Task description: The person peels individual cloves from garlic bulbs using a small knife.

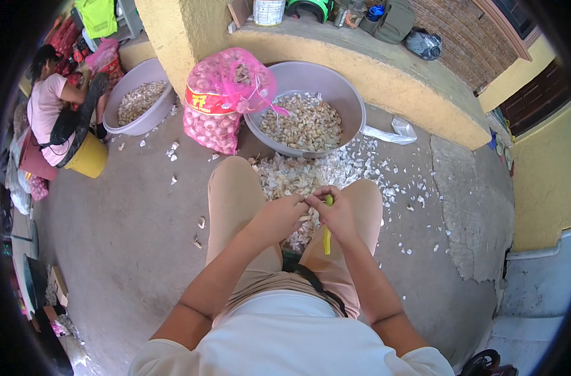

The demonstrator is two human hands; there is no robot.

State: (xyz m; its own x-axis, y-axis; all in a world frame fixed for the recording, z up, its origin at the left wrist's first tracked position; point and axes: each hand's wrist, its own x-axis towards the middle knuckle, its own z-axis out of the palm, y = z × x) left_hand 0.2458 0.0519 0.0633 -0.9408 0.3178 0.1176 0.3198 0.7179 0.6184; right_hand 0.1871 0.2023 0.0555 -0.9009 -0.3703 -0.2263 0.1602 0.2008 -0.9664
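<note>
Over my lap, my two hands meet at the fingertips. My left hand [281, 215] is closed in a pinch, with a small pale piece that looks like a garlic clove [305, 218] at its fingers. In my right hand [337, 216] is a small knife with a yellow-green handle [327, 240]; its blade is hidden by the fingers. Garlic skins [291, 177] lie heaped on the floor between and beyond my knees. Past them stands a grey-purple basin [358, 113] holding many loose garlic cloves [302, 123].
A pink mesh sack of garlic [211, 94] leans beside the basin. At the left, a person [50, 113] sits on a yellow bucket [90, 156] near another basin [162, 113] of cloves. Behind runs a raised concrete ledge [360, 56] with bags. A plastic bag [395, 133] lies on the floor.
</note>
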